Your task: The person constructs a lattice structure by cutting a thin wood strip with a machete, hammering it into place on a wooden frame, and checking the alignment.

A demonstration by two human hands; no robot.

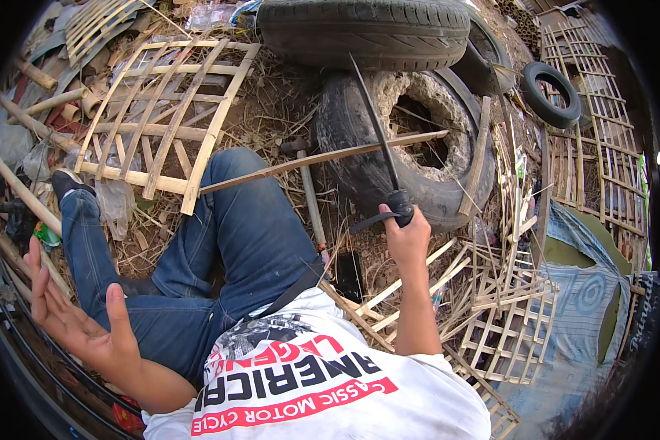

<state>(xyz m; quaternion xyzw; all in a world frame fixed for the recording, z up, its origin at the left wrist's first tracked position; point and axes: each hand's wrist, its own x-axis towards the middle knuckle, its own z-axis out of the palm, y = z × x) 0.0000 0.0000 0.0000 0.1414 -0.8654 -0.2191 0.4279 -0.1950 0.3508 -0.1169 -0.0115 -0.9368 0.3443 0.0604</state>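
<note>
My right hand (406, 232) grips the black handle of a machete (375, 121), with a dark strap hanging from the grip. The blade points away from me over the large tire (337, 132), its tip in front of another tire lying behind. Under the blade runs a bamboo strip (293, 164), one end over the large tire's crumbly pale inner ring and the other near my knee; whether the blade touches it I cannot tell. My left hand (88, 326) is raised at the left, fingers spread and holding nothing. Past my knee sits a woven bamboo lattice (176, 94).
A hammer-like tool (310, 198) lies between my knee and the tire. More lattice panels (510, 323) and loose strips are at the right, beside a blue patterned cloth (565, 293). A smaller tire (551, 95) is farther back. Bamboo poles (22, 180) lie at the left.
</note>
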